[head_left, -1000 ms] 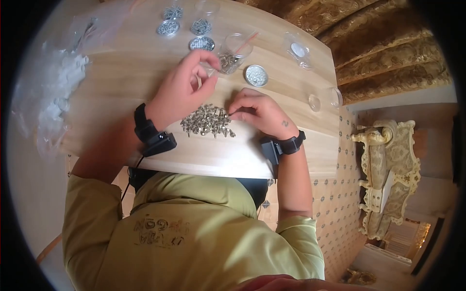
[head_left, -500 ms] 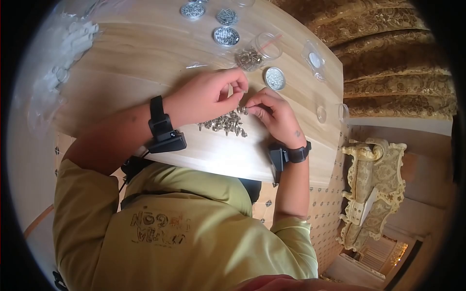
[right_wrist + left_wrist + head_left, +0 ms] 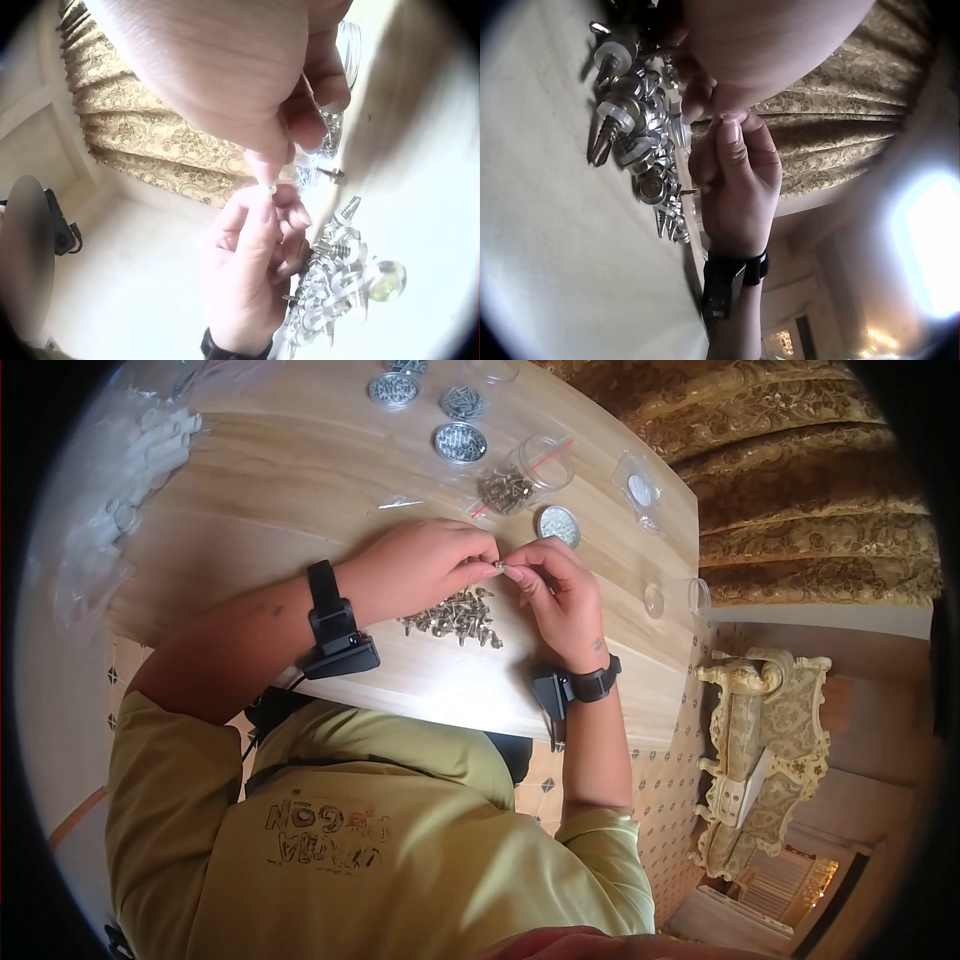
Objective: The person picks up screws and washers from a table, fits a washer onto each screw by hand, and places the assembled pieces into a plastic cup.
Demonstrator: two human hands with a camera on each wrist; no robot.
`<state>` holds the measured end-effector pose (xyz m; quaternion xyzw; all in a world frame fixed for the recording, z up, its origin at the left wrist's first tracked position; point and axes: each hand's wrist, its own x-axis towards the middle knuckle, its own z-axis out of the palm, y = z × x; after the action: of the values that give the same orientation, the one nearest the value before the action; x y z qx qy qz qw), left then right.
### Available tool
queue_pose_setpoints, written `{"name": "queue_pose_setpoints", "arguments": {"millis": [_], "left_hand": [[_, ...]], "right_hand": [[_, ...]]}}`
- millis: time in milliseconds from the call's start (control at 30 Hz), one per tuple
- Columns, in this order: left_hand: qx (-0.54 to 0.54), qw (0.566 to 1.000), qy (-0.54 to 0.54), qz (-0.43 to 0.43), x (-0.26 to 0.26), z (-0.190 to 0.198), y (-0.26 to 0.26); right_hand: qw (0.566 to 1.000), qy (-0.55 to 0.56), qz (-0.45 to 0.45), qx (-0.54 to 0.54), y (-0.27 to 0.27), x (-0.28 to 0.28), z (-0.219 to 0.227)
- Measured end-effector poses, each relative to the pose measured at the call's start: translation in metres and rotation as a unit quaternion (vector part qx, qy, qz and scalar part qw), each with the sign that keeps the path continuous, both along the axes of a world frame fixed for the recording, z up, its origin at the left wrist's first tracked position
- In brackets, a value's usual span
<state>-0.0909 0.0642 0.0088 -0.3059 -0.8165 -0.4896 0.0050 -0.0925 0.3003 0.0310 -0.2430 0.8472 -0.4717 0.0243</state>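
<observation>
My left hand point(image 3: 425, 565) and right hand point(image 3: 565, 600) meet fingertip to fingertip just past a pile of screws point(image 3: 455, 620). The right thumb and index finger pinch a small metal screw point(image 3: 499, 565), mostly hidden by the fingers. A tiny white washer point(image 3: 271, 190) shows between the touching fingertips in the right wrist view, on the left hand's side. Close up in the left wrist view, the piled self-drilling screws point(image 3: 613, 112) have hex heads, drill points and some white washers. Another screw point(image 3: 330, 174) appears beside the right hand's curled fingers.
Beyond the hands lie a clear jar point(image 3: 548, 463) with a bag of screws point(image 3: 505, 490) at its mouth, and a round tin of pale washers point(image 3: 558, 525). Further back stand tins of small hardware point(image 3: 460, 443). White tubes in plastic point(image 3: 150, 460) lie at left.
My left hand has come from near the bag across to the right hand, which rose slightly off the pile with a screw. The fingertips now meet.
</observation>
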Motion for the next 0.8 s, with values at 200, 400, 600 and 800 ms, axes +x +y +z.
{"name": "queue_pose_setpoints", "arguments": {"millis": [200, 400, 600, 800], "left_hand": [[0.012, 0.999, -0.047, -0.008, -0.003, 0.003, -0.002], [0.065, 0.994, -0.086, -0.029, -0.005, 0.001, -0.002], [0.082, 0.990, -0.107, -0.051, -0.008, 0.001, -0.003], [0.091, 0.987, -0.113, -0.064, -0.009, 0.002, -0.005]], "right_hand": [[0.997, -0.065, -0.015, -0.043, -0.001, 0.004, 0.001], [1.000, 0.014, 0.003, -0.007, 0.001, 0.005, 0.010], [0.999, 0.049, 0.015, -0.005, -0.001, 0.008, 0.015], [0.998, 0.057, 0.005, 0.001, -0.001, 0.009, 0.016]]}}
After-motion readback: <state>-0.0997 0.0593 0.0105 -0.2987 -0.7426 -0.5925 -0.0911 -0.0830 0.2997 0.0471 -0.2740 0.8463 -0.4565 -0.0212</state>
